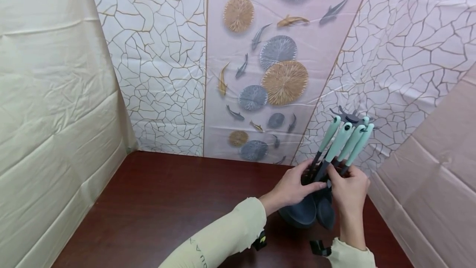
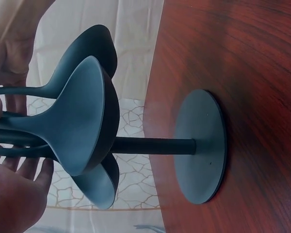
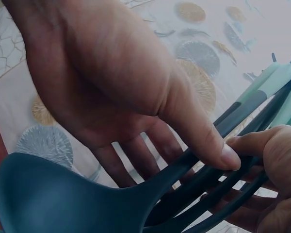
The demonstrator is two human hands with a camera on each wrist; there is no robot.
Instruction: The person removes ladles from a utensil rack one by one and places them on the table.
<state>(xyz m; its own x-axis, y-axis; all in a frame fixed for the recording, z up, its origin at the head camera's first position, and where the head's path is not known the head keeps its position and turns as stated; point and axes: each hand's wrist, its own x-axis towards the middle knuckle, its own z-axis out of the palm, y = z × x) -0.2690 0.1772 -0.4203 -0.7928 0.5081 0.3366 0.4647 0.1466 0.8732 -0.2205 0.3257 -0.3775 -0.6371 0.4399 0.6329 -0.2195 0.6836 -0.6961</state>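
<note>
My left hand [image 1: 291,186] and right hand [image 1: 350,186] both curl round mint-handled utensils [image 1: 340,144]; pushing unevenly, I could tip the round stand base [image 2: 202,167] or unhook the ladle [image 1: 300,212].

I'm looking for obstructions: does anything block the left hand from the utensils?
Nothing visible does: the left hand is at the utensils, its thumb lying across the front of a dark shaft.

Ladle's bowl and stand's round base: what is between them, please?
The stand's slim post lies between the ladle's bowl and the round base, in the left wrist view.
</note>
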